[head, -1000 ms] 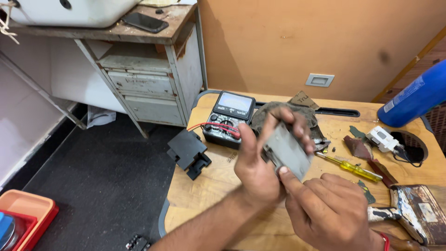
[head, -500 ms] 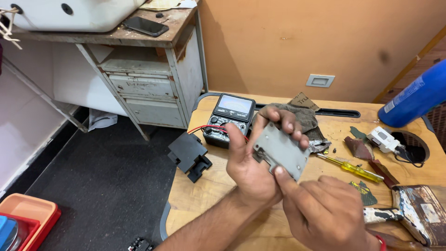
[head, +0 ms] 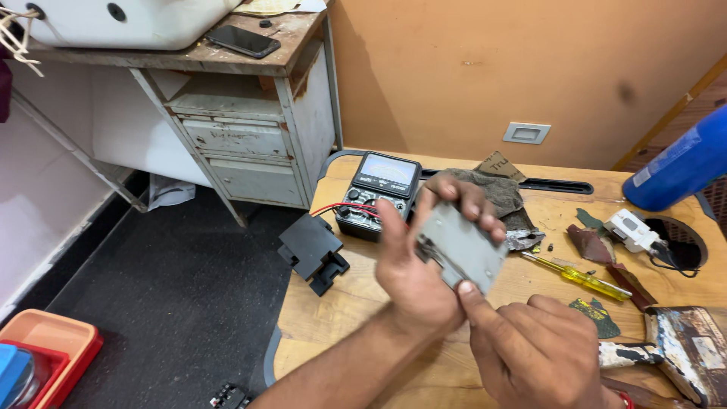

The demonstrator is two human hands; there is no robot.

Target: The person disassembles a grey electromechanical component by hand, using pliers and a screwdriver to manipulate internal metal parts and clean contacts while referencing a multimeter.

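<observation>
We find the left hand [head: 420, 265] closed around a grey metal plate [head: 463, 248], thumb on the near edge and fingertips curled over the far edge, holding it tilted above the wooden table [head: 356, 318]. The right hand [head: 530, 352] has its forefinger extended, the tip pressing the plate's lower corner; its other fingers are folded into the palm and grip nothing. Behind the plate we note a black analogue multimeter [head: 381, 191] with a red lead, and a crumpled grey cloth [head: 496, 193]. A black plastic housing [head: 312, 251] lies at the table's left edge. To the right lie a yellow-handled screwdriver [head: 579, 276] and a white plug [head: 632, 229]. A blue cylinder [head: 678, 163] sits at the far right.
</observation>
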